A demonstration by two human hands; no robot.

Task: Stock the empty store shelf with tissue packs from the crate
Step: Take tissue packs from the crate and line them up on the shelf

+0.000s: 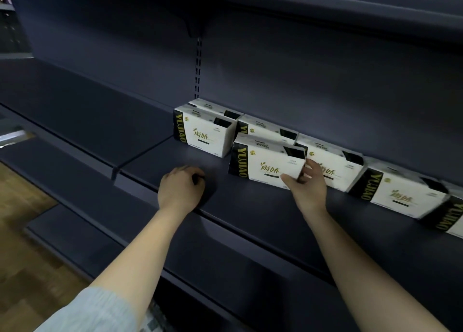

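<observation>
right hand (pixel 307 186): pinches corner of white-and-black rectangular glossy tissue pack (pixel 265 165) on smooth dark matte metal shelf (pixel 245 206). left hand (pixel 181 187): curled, empty, resting leftward on shelf. similar packs (pixel 333 166) behind.

One head-worn wide-angle view only. It looks forward and down from above the person's forearms, close to the dark shelf (pixel 250 206), angled along its length toward the right. Straight edges bow near the frame borders. No second view shares the scene.
</observation>
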